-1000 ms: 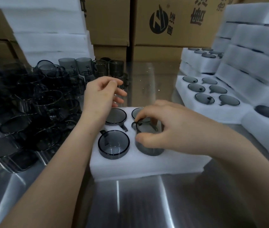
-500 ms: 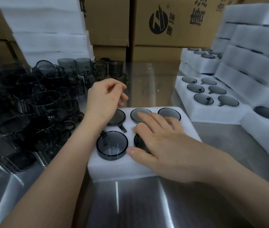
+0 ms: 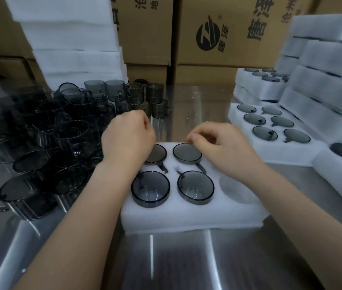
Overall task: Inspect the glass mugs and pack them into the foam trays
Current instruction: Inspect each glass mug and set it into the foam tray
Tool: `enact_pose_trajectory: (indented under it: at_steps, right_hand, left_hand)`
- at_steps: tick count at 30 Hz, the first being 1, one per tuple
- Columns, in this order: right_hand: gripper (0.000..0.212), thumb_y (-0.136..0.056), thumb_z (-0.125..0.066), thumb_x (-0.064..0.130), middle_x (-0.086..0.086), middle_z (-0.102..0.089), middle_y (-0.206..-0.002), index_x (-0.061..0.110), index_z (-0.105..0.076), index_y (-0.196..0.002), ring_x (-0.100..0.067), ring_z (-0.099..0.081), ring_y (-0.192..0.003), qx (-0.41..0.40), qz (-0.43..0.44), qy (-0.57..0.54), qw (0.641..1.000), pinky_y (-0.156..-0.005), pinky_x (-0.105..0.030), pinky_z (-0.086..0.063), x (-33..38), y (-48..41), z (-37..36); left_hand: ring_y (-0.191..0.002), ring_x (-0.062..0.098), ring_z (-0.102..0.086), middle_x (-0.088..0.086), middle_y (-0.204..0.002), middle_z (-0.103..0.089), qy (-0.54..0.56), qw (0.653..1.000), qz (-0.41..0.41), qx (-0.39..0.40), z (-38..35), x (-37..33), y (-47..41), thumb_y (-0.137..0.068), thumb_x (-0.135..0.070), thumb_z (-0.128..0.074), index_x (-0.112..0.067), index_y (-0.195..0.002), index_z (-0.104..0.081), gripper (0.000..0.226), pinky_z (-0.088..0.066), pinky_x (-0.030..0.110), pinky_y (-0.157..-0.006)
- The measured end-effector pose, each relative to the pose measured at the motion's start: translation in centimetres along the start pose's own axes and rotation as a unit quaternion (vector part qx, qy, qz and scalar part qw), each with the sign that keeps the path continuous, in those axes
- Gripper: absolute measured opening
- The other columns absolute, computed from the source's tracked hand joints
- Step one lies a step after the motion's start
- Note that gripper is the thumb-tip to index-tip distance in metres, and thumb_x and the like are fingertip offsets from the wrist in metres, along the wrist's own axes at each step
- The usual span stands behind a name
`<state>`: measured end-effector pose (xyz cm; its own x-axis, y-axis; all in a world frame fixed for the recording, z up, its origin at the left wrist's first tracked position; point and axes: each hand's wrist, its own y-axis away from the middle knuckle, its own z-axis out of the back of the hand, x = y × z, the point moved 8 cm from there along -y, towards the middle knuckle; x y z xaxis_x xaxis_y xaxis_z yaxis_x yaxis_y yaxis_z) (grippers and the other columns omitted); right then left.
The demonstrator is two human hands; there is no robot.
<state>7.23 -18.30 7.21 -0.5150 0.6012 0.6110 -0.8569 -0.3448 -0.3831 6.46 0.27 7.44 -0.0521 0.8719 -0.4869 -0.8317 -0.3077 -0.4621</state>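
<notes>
A white foam tray (image 3: 186,216) lies in front of me on the steel table. Smoky grey glass mugs sit in its holes: one front left (image 3: 151,189), one front middle (image 3: 195,188), one back middle (image 3: 186,152). A back-left mug (image 3: 158,153) is partly hidden under my left hand (image 3: 128,139). The front-right hole (image 3: 235,187) is empty. Above the tray's back-left corner, my left hand has loosely curled fingers and holds nothing. My right hand (image 3: 222,145) hovers over the back right of the tray, fingers loosely curled near the back-middle mug's rim, holding nothing.
Several loose grey mugs (image 3: 61,132) crowd the table's left side. Filled foam trays (image 3: 274,124) are stacked at the right. Plain foam sheets (image 3: 72,49) and cardboard boxes (image 3: 218,38) stand behind. Bare steel (image 3: 166,258) shows at the front.
My right hand set a mug into the front-middle hole, pressed it down flat, then lifted off and drew back over the tray's rear. My left hand closed a little and stayed near the back left.
</notes>
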Motion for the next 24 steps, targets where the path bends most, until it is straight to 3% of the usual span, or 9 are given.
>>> enact_pose_trajectory:
  at_steps: [4,6,9,13,18,20,22,24]
  right_hand:
    - [0.024,-0.092,-0.06,0.02,0.012,-0.072,-0.081,0.035,-0.069,-0.077,-0.007,-0.065,-0.08,0.008,-0.002,-0.024,1.0,-0.077,-0.026,-0.052,-0.7,0.3,-0.4]
    - [0.025,-0.093,-0.06,0.02,0.015,-0.072,-0.084,0.037,-0.069,-0.076,-0.008,-0.066,-0.082,0.012,0.001,-0.032,0.999,-0.078,-0.028,-0.052,-0.6,0.4,-0.3]
    - [0.027,-0.093,-0.06,0.021,0.014,-0.073,-0.084,0.039,-0.068,-0.075,-0.008,-0.066,-0.082,0.017,0.005,-0.035,0.999,-0.078,-0.028,-0.05,-0.5,0.6,-0.4]
    - [0.025,-0.093,-0.06,0.02,0.007,-0.074,-0.082,0.037,-0.07,-0.078,-0.012,-0.066,-0.081,0.018,0.009,-0.033,0.999,-0.077,-0.03,-0.049,-0.5,0.6,-0.4]
    - [0.022,-0.093,-0.059,0.026,0.027,-0.067,-0.077,0.04,-0.069,-0.079,0.006,-0.06,-0.082,0.035,0.011,-0.021,0.999,-0.073,-0.017,-0.047,-0.6,0.7,-0.6]
    - [0.021,-0.092,-0.058,0.029,0.023,-0.066,-0.076,0.041,-0.069,-0.078,0.007,-0.055,-0.084,0.036,0.01,-0.013,0.999,-0.077,-0.022,-0.045,-0.7,0.7,-0.7]
    - [0.022,-0.092,-0.057,0.031,0.018,-0.066,-0.079,0.044,-0.067,-0.077,0.007,-0.053,-0.086,0.038,0.011,-0.009,0.999,-0.079,-0.028,-0.044,-0.6,0.7,-0.8]
    - [0.023,-0.092,-0.057,0.031,0.018,-0.064,-0.08,0.046,-0.065,-0.076,0.007,-0.053,-0.084,0.041,0.01,-0.01,0.999,-0.079,-0.028,-0.043,-0.6,0.7,-0.8]
  left_hand:
    - [-0.107,0.041,-0.051,0.017,-0.111,-0.063,-0.1,0.994,0.022,0.024,0.8,1.8,-0.4,-0.086,-0.008,-0.052,-0.011,-0.109,-0.066,0.027,-0.037,0.038,-0.075]
    - [-0.109,0.041,-0.049,0.017,-0.114,-0.062,-0.122,0.992,0.024,0.026,1.1,2.1,-0.5,-0.086,-0.008,-0.054,-0.011,-0.113,-0.064,0.028,-0.033,0.038,-0.077]
    - [-0.106,0.039,-0.056,0.013,-0.111,-0.065,-0.062,0.998,0.015,0.02,1.6,1.5,-0.7,-0.089,-0.012,-0.055,-0.016,-0.114,-0.066,0.027,-0.045,0.041,-0.082]
    - [-0.096,0.036,-0.063,0.007,-0.098,-0.072,-0.031,0.996,-0.031,-0.079,4.4,-0.1,-0.5,-0.089,-0.017,-0.056,-0.02,-0.101,-0.07,0.019,-0.048,0.046,-0.089]
    - [-0.095,0.035,-0.063,0.006,-0.094,-0.072,0.005,0.989,-0.02,-0.147,7.3,0.6,-0.3,-0.089,-0.021,-0.057,-0.022,-0.097,-0.071,0.017,-0.044,0.049,-0.096]
    - [-0.101,0.036,-0.059,0.007,-0.098,-0.071,-0.029,0.983,-0.018,-0.182,8.2,0.9,0.1,-0.086,-0.024,-0.06,-0.024,-0.099,-0.07,0.017,-0.038,0.049,-0.098]
    - [-0.111,0.04,-0.052,0.014,-0.11,-0.064,-0.072,0.98,0.007,-0.188,8.7,2.1,0.2,-0.08,-0.032,-0.063,-0.024,-0.106,-0.068,0.028,-0.037,0.057,-0.1]
    - [-0.121,0.043,-0.045,0.021,-0.123,-0.053,-0.084,0.986,0.071,-0.123,8.2,4.4,0.1,-0.071,-0.045,-0.062,-0.021,-0.116,-0.061,0.05,-0.036,0.062,-0.102]
